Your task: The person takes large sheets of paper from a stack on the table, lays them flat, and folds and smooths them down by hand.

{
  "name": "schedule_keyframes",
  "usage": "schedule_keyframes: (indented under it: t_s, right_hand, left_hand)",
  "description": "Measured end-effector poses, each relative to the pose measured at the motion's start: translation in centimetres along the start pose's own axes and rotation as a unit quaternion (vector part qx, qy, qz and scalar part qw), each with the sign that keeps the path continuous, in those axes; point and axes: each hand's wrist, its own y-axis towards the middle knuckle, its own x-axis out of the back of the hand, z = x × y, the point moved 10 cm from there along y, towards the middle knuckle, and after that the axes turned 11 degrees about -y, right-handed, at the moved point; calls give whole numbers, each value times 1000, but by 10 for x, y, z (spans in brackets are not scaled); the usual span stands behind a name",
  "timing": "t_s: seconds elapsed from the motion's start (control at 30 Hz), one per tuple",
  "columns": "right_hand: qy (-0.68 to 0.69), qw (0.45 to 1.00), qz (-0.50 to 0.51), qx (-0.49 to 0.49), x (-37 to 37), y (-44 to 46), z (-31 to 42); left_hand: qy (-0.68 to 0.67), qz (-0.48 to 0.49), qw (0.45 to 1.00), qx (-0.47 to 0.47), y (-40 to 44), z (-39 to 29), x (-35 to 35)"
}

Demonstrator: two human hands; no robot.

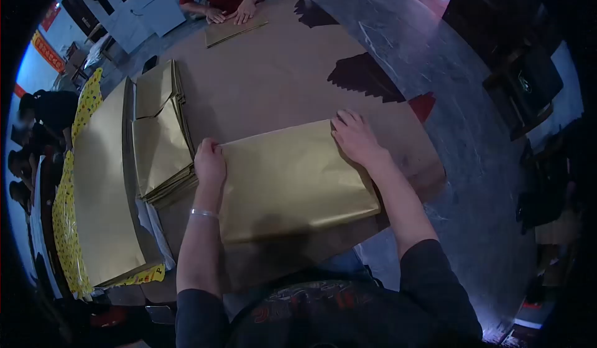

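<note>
Gold sheet (pixel 292 180), seen remotely, extending between my hands and nearer than both. My left hand (pixel 210 163), fingers curled, touches its far left corner; my right hand (pixel 357 138), fingers bent, lies over its far right corner. I cannot tell whether either grips or merely presses. Left of my left hand: folded gold stack (pixel 165 152). Beyond both: a co-worker's hands (pixel 245 11) on a smaller gold piece (pixel 230 34).
</note>
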Motion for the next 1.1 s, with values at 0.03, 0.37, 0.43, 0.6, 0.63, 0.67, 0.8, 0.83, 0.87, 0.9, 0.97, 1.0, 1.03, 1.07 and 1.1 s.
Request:
schedule_keyframes:
  t_s: [0.03, 0.37, 0.43, 0.6, 0.63, 0.67, 0.8, 0.83, 0.87, 0.9, 0.97, 1.0, 1.03, 1.07, 1.1]
  right_hand:
    - [1, 1000, 3, 3, -1, 0, 0]
    - [-30, 999, -17, -21, 2, -4, 1]
    - [-17, 999, -38, 14, -1, -4, 2]
    - [-15, 998, -66, 16, 3, -6, 2]
    - [-24, 997, -69, 13, 3, -7, 1]
    - [-23, 997, -70, 16, 0, -7, 1]
    - [-27, 996, -85, 17, 6, -8, 1]
    - [-24, 996, -85, 17, 6, -8, 1]
    - [-19, 996, -85, 16, 6, -8, 1]
    - [-21, 998, -65, 13, 2, -7, -1]
    - [-26, 998, -49, 12, -3, -5, -2]
    - [-29, 999, -33, 7, -7, -6, -4]
    - [-29, 999, -27, -3, 2, -7, 4]
    - [-64, 998, -2, -29, 5, -4, 12]
    - [-101, 993, 22, -57, 8, -1, 21]
  left_hand:
    - [1, 0, 1000, 4, 0, 3, -1]
    - [0, -102, 980, -172, -30, -48, 22]
    - [-31, -28, 977, -210, -57, -90, 17]
    - [-129, 168, 934, -289, -113, -123, -43]
    - [-106, 162, 935, -297, -113, -123, -46]
    - [-84, 156, 936, -305, -112, -122, -47]
    - [-17, 125, 966, -226, -88, -89, -46]
    - [17, 148, 976, -161, -78, -70, -48]
    - [54, 131, 980, -142, -71, -60, -42]
    - [89, 114, 982, -123, -65, -52, -34]
    - [129, 117, 979, -103, -59, -34, -32]
    - [138, 120, 977, -110, -59, -33, -32]
    - [146, 121, 976, -107, -58, -32, -33]
    - [152, 125, 975, -105, -60, -31, -34]
    - [155, 129, 974, -106, -59, -33, -35]
